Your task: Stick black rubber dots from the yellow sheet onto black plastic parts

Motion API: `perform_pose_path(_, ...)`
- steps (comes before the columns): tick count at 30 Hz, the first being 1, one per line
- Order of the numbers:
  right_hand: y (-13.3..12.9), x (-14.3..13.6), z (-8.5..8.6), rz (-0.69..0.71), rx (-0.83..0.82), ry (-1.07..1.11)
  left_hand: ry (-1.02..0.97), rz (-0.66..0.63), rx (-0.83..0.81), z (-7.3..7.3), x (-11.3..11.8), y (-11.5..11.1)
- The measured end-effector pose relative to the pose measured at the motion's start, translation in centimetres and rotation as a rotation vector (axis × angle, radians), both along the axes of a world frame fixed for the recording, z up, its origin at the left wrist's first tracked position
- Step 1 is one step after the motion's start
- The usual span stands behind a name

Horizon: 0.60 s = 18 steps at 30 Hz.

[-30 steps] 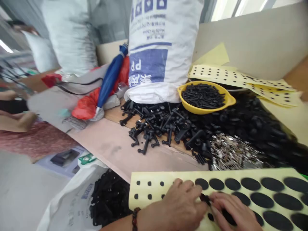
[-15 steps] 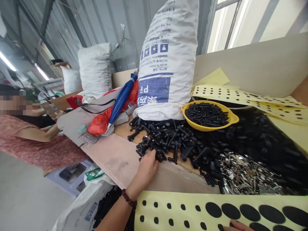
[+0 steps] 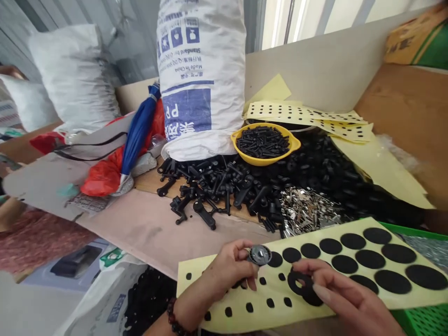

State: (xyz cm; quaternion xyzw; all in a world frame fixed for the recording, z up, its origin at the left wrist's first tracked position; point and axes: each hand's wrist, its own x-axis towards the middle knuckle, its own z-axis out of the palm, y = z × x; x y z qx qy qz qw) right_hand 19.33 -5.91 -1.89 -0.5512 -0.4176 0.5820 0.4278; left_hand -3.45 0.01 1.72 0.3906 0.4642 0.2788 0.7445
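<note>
two bare hands are working over a long pale-yellow paper sheet (image 3: 259, 319) printed or stuck with black shapes. leftmost, a flat pinkish board (image 3: 147, 224) is offering open room, its near edge dropping off beside a white woven sack (image 3: 98, 303). the left hand (image 3: 227, 261) is pinching a round grey part with a toothed rim (image 3: 260, 255) above the sheet, thumb and fingers closed; it is probably being light, stiff and slick, the rim giving the best hold. the right hand (image 3: 345, 298) is gripping a flat black ring (image 3: 298, 283) just beside it, thumb against fingers; it is likely feeling thin and soft, wanting an edge hold. farther right, a green mesh basket (image 3: 427, 317) is lying under the sheet's edge, narrowing the room.
</note>
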Motion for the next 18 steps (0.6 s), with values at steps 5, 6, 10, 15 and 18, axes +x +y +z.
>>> perform_pose_path(5,-0.2,-0.2,0.7,-0.056,0.005,0.032,0.042,-0.220,-0.020,-0.9,2.1,-0.4)
perform_pose_path(6,-0.2,-0.2,0.7,-0.048,0.001,0.036,0.066,-0.233,-0.007,-1.0,2.3,-0.4)
perform_pose_path(10,-0.3,-0.2,0.7,0.014,-0.006,0.052,0.145,-0.275,0.023,-1.2,2.5,-0.4)
perform_pose_path(15,-0.3,-0.7,0.9,0.010,0.015,0.065,0.203,-0.286,0.045,0.2,2.5,-0.6)
perform_pose_path(18,-0.2,-0.9,1.0,-0.002,0.016,0.068,0.208,-0.308,0.066,0.8,2.5,-0.6)
